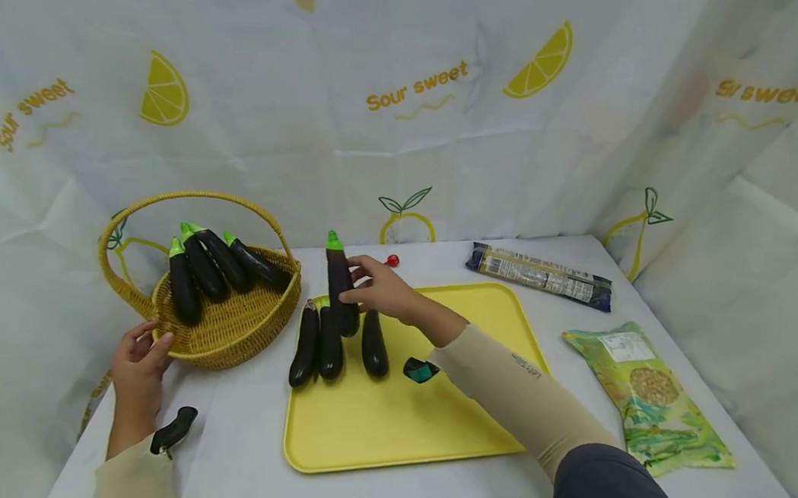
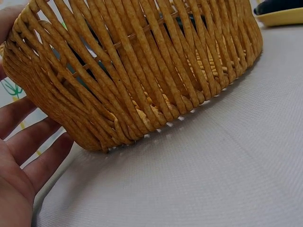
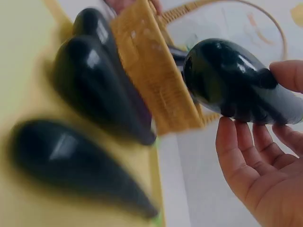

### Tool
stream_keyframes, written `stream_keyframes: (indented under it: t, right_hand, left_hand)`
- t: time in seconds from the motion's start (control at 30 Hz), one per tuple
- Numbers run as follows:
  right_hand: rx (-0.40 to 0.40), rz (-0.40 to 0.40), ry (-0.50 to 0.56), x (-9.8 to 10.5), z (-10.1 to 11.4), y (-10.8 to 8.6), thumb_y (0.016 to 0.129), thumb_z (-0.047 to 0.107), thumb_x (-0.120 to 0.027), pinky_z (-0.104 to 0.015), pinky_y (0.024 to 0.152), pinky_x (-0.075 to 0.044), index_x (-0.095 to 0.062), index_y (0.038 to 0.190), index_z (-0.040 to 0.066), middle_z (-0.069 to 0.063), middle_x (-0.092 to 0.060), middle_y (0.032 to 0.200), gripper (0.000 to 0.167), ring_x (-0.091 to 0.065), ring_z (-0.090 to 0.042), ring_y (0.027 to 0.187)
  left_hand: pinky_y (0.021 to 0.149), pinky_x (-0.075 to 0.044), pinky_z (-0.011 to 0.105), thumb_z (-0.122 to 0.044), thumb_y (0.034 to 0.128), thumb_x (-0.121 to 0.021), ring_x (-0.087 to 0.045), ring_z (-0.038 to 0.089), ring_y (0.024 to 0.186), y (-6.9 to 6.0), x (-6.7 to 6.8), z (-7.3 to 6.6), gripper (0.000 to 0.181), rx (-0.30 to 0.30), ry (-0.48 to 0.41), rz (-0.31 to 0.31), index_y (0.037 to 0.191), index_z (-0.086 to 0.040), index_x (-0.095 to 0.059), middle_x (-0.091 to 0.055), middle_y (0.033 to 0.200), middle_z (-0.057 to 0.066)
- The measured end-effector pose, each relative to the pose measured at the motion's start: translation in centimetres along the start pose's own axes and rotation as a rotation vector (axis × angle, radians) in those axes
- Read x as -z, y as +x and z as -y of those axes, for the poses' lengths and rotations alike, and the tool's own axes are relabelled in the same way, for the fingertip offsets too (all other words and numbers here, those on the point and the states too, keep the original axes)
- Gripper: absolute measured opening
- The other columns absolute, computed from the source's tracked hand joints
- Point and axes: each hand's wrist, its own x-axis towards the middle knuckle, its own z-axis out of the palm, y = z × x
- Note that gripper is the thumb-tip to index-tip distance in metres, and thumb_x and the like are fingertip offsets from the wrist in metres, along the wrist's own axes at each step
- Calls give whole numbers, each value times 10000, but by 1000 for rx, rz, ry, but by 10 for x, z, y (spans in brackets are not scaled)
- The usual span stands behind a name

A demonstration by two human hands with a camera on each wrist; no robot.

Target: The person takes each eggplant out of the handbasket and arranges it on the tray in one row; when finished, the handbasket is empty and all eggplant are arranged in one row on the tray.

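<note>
My right hand grips a dark eggplant with a bright green stem end, held upright above the left part of a yellow tray. In the right wrist view the thumb and fingers pinch it from opposite sides. Three more eggplants lie at the tray's left. My left hand holds the near left rim of a wicker basket, the thumb at the rim and the other fingers along the outer wall. Several eggplants lie inside, stems toward the back.
A tall arched handle rises over the basket. Right of the tray lie a long dark-ended packet and a green printed bag. A small red object sits behind the tray. White printed curtain surrounds the table.
</note>
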Motion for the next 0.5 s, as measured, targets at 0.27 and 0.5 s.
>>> stream_keyframes:
  t: [0.27, 0.5]
  right_hand:
    - [-173, -188, -25, 41, -43, -49, 912, 174, -682, -434, 798, -548, -379, 1445, 102, -174, -486, 1215, 617, -604, -284, 1019]
    - [-309, -184, -32, 39, -76, -61, 915, 164, -678, -416, 752, -554, -401, 1406, 20, -173, -535, 1133, 582, -619, -263, 924]
  left_hand:
    - [709, -524, 165, -75, 842, -762, -619, 125, 946, -1, 0, 0, 453, 5, 20, 5, 1257, -83, -579, -596, 1191, 52]
    - [721, -522, 163, -77, 844, -761, -619, 127, 974, 0, 1, 0, 443, 18, 15, 4, 1249, -93, -582, -599, 1219, 59]
